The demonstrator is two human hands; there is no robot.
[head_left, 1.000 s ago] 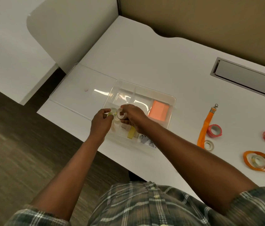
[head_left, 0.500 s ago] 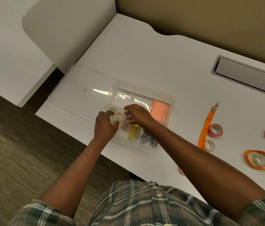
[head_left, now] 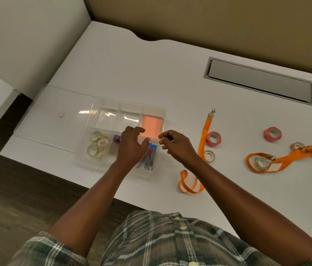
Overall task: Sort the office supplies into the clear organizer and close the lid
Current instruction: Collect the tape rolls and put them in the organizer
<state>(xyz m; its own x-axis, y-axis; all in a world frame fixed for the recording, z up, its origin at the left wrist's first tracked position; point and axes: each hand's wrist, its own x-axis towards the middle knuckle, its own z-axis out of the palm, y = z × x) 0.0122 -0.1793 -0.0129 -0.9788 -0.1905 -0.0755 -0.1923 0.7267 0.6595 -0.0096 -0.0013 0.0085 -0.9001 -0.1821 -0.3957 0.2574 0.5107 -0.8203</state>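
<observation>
The clear organizer [head_left: 128, 102] sits at the near left of the white counter [head_left: 151, 64]. Its lid [head_left: 55, 112] lies open and flat on the counter to its left. In the far right compartment lies an orange sticky pad [head_left: 152, 123]. The near left compartment holds several small tape rolls [head_left: 97, 144], with a purple-capped item [head_left: 115, 144] just to their right. Blue and red pieces [head_left: 151, 150] show in the near right compartment.

The left hand [head_left: 132, 146] hovers over the middle of the organizer. Its fingers [head_left: 138, 129] are loosely curled and spread, with nothing between them. The right hand [head_left: 178, 146] hangs just beyond the organizer's right wall. Its fingers [head_left: 163, 135] are bent inward with the thumb close to them, and no object shows in the grasp.

To the right lies an orange lanyard [head_left: 203, 131], with a pink tape roll [head_left: 213, 138] and a white tape roll [head_left: 209, 155] beside it. Farther right are another pink roll [head_left: 272, 134] and a second lanyard [head_left: 285, 159] looped around small clear rolls [head_left: 260, 162]. A grey hatch [head_left: 260, 81] is set into the far side of the counter.
</observation>
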